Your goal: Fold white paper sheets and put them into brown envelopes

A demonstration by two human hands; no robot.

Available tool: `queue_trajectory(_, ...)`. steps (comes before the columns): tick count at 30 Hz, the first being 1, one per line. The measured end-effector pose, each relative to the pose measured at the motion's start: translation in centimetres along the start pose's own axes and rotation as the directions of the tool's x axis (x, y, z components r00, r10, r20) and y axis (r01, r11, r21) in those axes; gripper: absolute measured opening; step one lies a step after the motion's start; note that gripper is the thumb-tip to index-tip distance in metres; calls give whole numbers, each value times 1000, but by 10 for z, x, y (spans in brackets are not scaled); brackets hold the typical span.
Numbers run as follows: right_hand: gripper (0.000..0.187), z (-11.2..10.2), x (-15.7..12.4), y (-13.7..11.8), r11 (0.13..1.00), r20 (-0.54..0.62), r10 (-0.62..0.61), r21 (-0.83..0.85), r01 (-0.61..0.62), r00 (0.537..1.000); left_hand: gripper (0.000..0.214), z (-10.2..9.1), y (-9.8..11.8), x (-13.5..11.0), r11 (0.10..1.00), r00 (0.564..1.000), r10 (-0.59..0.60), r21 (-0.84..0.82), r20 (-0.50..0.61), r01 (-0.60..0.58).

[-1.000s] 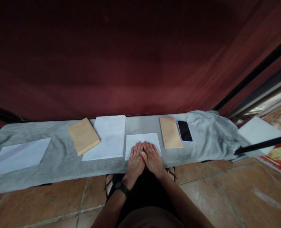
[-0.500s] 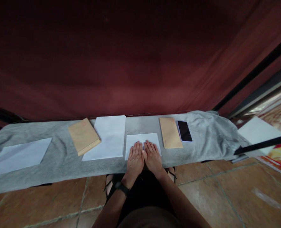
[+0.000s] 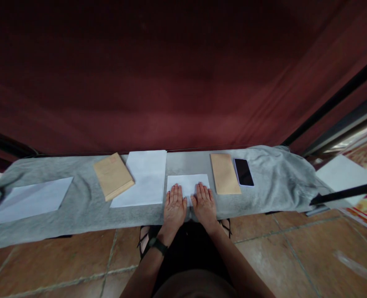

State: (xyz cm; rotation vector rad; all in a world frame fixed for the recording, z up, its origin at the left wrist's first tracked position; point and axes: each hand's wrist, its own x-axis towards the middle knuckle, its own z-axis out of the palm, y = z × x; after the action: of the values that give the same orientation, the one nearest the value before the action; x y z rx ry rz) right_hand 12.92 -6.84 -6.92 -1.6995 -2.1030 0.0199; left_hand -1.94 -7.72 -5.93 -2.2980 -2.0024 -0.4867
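Note:
A white sheet of paper [image 3: 188, 181], possibly folded, lies flat near the front edge of the cloth-covered table. My left hand [image 3: 174, 207] rests palm down on its left part, fingers stretched out. On the right part lies my right hand [image 3: 204, 205], also flat with its fingers extended. A strip of the paper shows between the two hands. Just right of it is a brown envelope [image 3: 225, 174], with a phone [image 3: 244, 172] beside that. To the left, a stack of brown envelopes [image 3: 113, 176] overlaps larger white sheets [image 3: 146, 178].
Another white sheet [image 3: 31, 200] lies at the left end of the grey cloth [image 3: 84, 217]. A dark red panel [image 3: 183, 103] rises behind the table. At the right are a black bar [image 3: 347, 192] and a white board [image 3: 346, 174]. The floor is tiled [image 3: 77, 256].
My hands have slid apart along the paper, the left one leftward and the right one rightward, uncovering its middle. The whole view has shifted slightly.

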Motion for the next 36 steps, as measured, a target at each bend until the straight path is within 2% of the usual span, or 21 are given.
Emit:
queue_trajectory(9,60,0,-4,7,999,-61,38,-30,-40,997,59,0,-3,-1,998,998,-54,-16,-40,53)
queue_trajectory(16,62,-2,-7,9,995,-61,92,-41,-94,994,60,3,-5,-2,994,989,-106,-48,-108,101)
queue_trajectory(23,63,0,-8,10,997,-141,77,-17,-80,987,61,3,-4,-3,991,981,-135,-39,-137,131)
queue_trajectory(32,61,-3,-5,11,995,-82,99,-20,-101,992,57,-2,-3,-1,989,986,-146,-38,-83,143)
queue_trajectory(36,59,-8,5,7,998,-18,69,0,-69,997,57,-3,0,8,995,996,-79,-57,-43,76)
